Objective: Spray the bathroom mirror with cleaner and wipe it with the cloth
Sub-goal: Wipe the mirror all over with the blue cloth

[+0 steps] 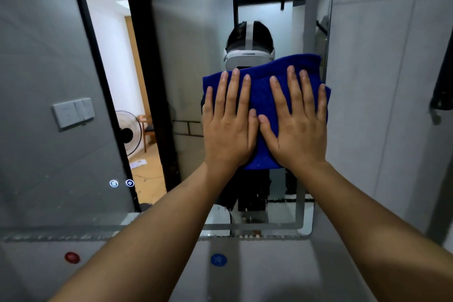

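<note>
A folded blue cloth [262, 95] lies flat against the bathroom mirror [183, 56], right of its middle and close to its right edge. My left hand [229, 120] presses on the cloth's left half with straight, spread fingers. Beside it, thumbs nearly touching, my right hand [297, 120] presses the right half the same way. The mirror reflects a person in a white headset behind the cloth. Droplets and streaks show along the mirror's lower strip [245, 218]. No spray bottle is in view.
Two lit touch icons [121, 183] glow at the mirror's lower left. Grey tiled wall [382, 81] runs right of the mirror, with a dark hanging item [443, 76] at the far right. A red dot [72, 257] and a blue sticker [218, 259] sit on the wall below.
</note>
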{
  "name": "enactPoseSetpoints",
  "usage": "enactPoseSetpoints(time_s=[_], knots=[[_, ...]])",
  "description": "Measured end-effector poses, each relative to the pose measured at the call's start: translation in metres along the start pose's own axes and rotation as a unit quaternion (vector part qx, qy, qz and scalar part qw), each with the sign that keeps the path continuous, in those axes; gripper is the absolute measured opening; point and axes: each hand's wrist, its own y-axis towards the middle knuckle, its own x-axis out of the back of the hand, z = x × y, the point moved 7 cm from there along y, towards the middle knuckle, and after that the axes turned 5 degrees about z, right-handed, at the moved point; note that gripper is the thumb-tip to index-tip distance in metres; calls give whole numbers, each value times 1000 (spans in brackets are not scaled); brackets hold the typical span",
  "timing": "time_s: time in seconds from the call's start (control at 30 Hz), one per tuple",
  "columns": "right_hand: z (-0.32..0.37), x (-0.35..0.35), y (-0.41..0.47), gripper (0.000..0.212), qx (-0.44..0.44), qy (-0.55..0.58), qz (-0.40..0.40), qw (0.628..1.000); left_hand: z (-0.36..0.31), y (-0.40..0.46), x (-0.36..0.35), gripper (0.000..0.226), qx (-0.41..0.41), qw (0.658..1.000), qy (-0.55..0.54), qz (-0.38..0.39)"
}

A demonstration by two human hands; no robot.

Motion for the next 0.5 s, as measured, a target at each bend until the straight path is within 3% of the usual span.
enactPoseSetpoints(time_s=[0.5], knots=[[1, -9, -36, 66, -30, -10, 4, 999, -7, -30, -10, 56, -33, 999, -1, -3]])
